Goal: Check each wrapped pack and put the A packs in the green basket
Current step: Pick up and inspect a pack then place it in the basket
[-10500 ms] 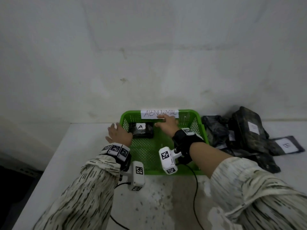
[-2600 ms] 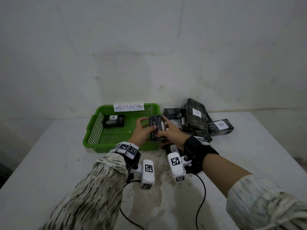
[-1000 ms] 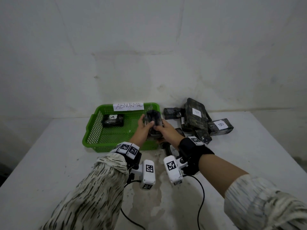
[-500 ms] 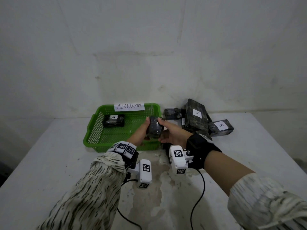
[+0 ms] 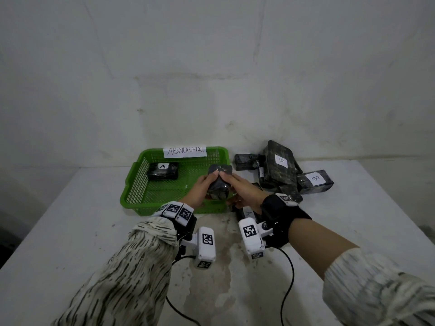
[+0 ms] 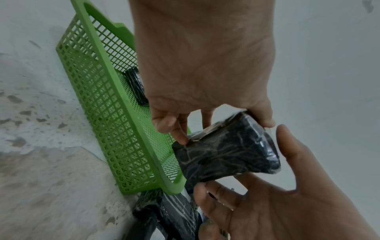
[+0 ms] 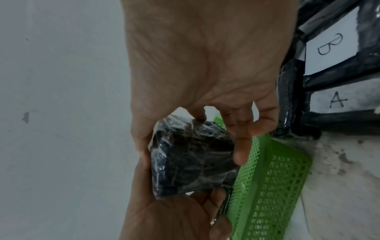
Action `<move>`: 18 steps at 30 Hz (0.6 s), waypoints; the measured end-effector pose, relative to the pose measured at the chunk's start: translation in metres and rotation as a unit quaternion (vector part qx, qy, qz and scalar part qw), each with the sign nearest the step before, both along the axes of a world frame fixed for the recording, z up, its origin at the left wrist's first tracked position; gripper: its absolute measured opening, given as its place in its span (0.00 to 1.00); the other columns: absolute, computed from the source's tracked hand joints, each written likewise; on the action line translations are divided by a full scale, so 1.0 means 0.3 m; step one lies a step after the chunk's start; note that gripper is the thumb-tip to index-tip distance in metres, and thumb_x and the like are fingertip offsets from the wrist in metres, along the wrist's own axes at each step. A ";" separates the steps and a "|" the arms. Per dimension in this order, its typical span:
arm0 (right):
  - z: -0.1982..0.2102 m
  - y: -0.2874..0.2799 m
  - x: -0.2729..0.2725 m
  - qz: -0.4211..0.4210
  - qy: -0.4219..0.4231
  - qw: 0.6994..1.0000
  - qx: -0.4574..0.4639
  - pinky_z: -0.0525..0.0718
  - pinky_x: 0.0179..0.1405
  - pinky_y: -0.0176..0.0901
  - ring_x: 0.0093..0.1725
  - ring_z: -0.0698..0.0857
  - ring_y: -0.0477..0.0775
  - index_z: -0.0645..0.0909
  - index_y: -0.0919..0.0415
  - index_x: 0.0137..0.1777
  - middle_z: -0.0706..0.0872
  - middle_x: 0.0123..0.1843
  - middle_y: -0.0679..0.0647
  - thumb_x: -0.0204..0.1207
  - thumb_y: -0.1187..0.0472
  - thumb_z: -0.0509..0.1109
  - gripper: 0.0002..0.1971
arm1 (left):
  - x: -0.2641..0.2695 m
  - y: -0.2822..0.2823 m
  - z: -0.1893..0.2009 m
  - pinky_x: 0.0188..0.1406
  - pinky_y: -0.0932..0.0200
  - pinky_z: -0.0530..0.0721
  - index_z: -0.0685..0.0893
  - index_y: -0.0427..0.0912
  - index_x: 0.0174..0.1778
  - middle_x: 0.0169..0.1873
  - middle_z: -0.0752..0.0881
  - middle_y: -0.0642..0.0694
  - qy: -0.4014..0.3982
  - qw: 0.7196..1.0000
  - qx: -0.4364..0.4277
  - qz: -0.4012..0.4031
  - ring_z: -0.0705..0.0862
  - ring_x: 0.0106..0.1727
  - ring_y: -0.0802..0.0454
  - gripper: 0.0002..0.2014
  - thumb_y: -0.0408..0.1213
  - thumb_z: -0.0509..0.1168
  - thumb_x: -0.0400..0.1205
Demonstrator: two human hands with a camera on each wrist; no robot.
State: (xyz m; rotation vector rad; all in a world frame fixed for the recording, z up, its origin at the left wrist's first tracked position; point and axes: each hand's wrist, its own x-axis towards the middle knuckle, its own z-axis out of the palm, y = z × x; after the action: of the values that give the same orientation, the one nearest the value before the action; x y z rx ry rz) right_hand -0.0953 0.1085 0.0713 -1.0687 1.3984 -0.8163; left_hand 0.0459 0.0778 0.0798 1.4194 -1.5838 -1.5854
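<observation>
Both hands hold one dark wrapped pack (image 5: 220, 184) above the right front corner of the green basket (image 5: 141, 184). My left hand (image 5: 202, 188) pinches its left end, and my right hand (image 5: 242, 189) grips its right end with thumb and fingers. The left wrist view shows this pack (image 6: 226, 149) with no label on the faces in sight; the right wrist view of the pack (image 7: 189, 159) shows none either. One pack marked A (image 5: 162, 170) lies in the basket's far left corner. Another A pack (image 5: 248, 211) lies on the table under my right wrist.
A pile of dark packs sits right of the basket, among them a large B pack (image 5: 280, 163) and a small B pack (image 5: 314, 181). The basket's back wall carries an ABNORMAL label (image 5: 185, 151). The white table (image 5: 70, 231) ends at a wall behind.
Since half a second ago the pack has turned in my hands and my right thumb has come over its top. Earlier my hands left the basket and took this pack from the pile.
</observation>
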 end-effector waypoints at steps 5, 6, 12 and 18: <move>0.013 -0.016 -0.013 -0.020 -0.023 0.999 0.039 0.80 0.42 0.44 0.42 0.88 0.56 0.73 0.48 0.69 0.83 0.55 0.54 0.74 0.31 0.61 0.29 | 0.021 0.001 -0.010 0.68 0.50 0.72 0.67 0.47 0.77 0.70 0.75 0.41 0.024 0.999 0.027 0.003 0.73 0.71 0.43 0.32 0.59 0.34 0.85; 0.024 -0.015 -0.018 -0.023 -0.041 0.997 0.058 0.80 0.39 0.42 0.42 0.88 0.57 0.73 0.48 0.67 0.83 0.51 0.54 0.74 0.29 0.59 0.30 | 0.022 0.003 -0.010 0.74 0.42 0.67 0.66 0.51 0.78 0.74 0.71 0.38 0.033 0.999 0.032 -0.002 0.69 0.75 0.39 0.33 0.64 0.36 0.83; 0.035 -0.018 -0.038 0.002 -0.107 0.985 0.138 0.79 0.18 0.32 0.26 0.88 0.54 0.78 0.66 0.54 0.88 0.34 0.60 0.73 0.24 0.36 0.46 | 0.016 -0.023 -0.006 0.69 0.39 0.75 0.71 0.57 0.69 0.72 0.74 0.44 0.144 0.989 0.010 -0.027 0.76 0.68 0.42 0.20 0.37 0.63 0.82; -0.017 -0.043 -0.055 -0.038 0.025 0.997 0.067 0.77 0.26 0.38 0.26 0.80 0.51 0.75 0.64 0.67 0.83 0.33 0.58 0.72 0.23 0.40 0.47 | -0.007 -0.063 -0.028 0.56 0.34 0.82 0.63 0.53 0.74 0.70 0.73 0.38 0.205 0.972 0.076 0.081 0.78 0.65 0.33 0.25 0.42 0.64 0.82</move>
State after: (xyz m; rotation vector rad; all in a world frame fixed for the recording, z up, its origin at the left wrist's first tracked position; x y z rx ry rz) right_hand -0.1119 0.0955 0.0662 -0.9439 1.5218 -0.7435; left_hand 0.0437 0.0588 0.0714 1.1612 -1.1014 -1.7908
